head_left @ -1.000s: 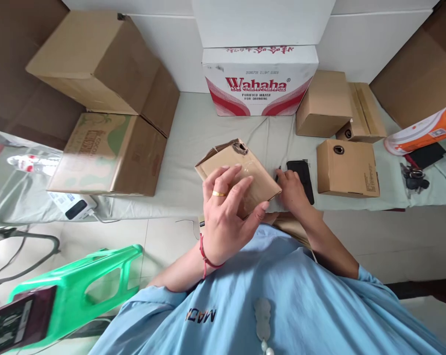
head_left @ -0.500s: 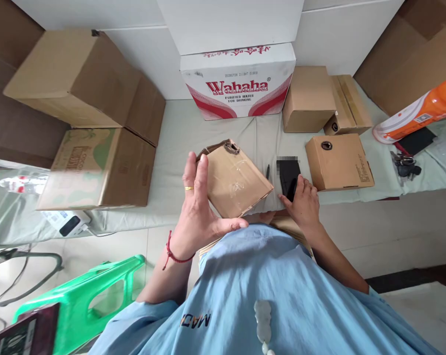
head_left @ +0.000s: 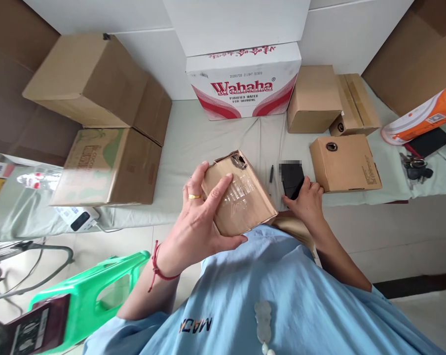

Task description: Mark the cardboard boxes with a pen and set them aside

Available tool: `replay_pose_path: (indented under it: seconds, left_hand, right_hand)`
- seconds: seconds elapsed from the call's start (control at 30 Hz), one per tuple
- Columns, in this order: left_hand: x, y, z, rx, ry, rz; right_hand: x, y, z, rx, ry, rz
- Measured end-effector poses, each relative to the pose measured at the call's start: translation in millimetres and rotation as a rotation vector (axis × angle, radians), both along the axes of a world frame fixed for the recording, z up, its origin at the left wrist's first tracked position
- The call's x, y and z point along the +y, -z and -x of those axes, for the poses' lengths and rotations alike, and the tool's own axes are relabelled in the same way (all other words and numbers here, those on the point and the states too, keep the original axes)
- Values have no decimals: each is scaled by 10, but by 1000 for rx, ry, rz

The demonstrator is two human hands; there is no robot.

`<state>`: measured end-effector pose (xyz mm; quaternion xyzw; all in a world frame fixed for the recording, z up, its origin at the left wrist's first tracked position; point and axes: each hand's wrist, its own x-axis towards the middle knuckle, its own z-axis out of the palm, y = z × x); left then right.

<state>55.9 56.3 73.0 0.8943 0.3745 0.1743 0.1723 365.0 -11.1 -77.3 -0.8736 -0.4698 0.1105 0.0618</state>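
Note:
A small cardboard box (head_left: 238,204) with clear tape and a torn hole near its top corner is tilted near the table's front edge. My left hand (head_left: 204,212) grips it from the left, its index finger lying on the taped face and its thumb by the lower edge. To the right, my right hand (head_left: 307,199) has its thumb and fingers around the lower end of a flat black object (head_left: 292,180), partly blurred out at its top. Between the box and the black object lies a dark pen (head_left: 271,174).
A Wahaha carton (head_left: 245,93) stands at the back. Large cartons (head_left: 108,79) are stacked at left. A small box (head_left: 345,162), keys (head_left: 417,167) and an orange-white bottle (head_left: 423,116) are at right. A green stool (head_left: 82,305) is below left.
My left hand has closed onto the cardboard box, its index finger now on the taped face. The box has shifted slightly down and toward me. My right hand stays at the black object.

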Motion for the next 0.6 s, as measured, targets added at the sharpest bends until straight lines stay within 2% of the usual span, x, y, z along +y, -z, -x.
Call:
replay_pose_path:
  seconds: [0.17,0.3,0.4,0.5,0.6]
  left_hand:
    - [109,-2,-121,-109,-19,-69]
    - [421,77,-231,-207,-31,-231]
    - [688,155,-385,-250,-30,-330]
    - [894,267,-598,-249,33,-331]
    - [1032,348,-788,-182,137,-273]
  right_hand:
    - [-63,-74,-3,91,29,-7]
    - [-104,-116,-22,155,106,4]
    - [-115,-84,-44,178,159,-20]
    - [-117,-61,-71,269,166,-151]
    - [-112,-156,-80,332,125,-426]
